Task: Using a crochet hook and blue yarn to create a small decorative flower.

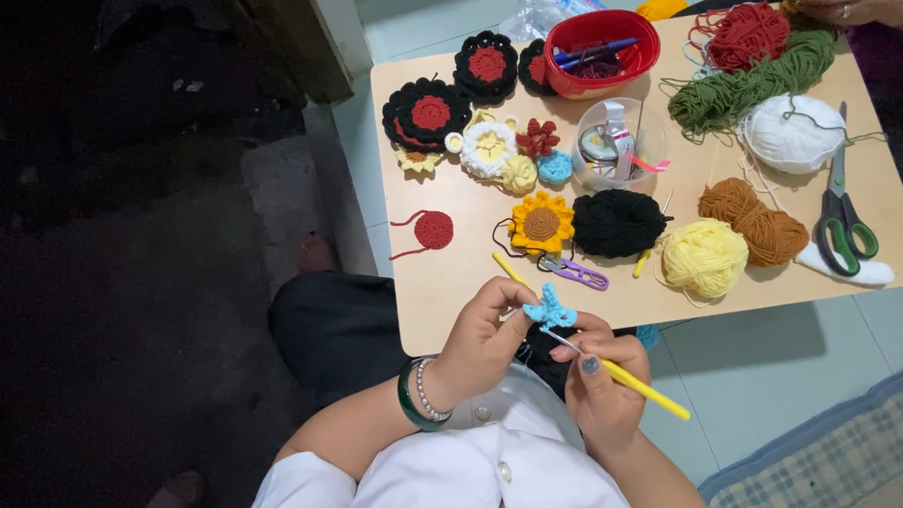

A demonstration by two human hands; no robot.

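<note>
Both hands work just above the lap. Left hand (481, 337) pinches a small blue crochet piece (551, 311); right hand (604, 375) is closed around a yellow-handled crochet hook (635, 383) whose tip enters that piece. Judged by size, the blue piece is only partly worked. Finished items lie on the low table (440, 284): 3 black-and-red rounds (428, 113), a sunflower (542, 224), a red disc (433, 229). Yarn balls in black (619, 223), pale yellow (706, 257) and brown (755, 221) remain alongside green-handled scissors (845, 223).
</note>
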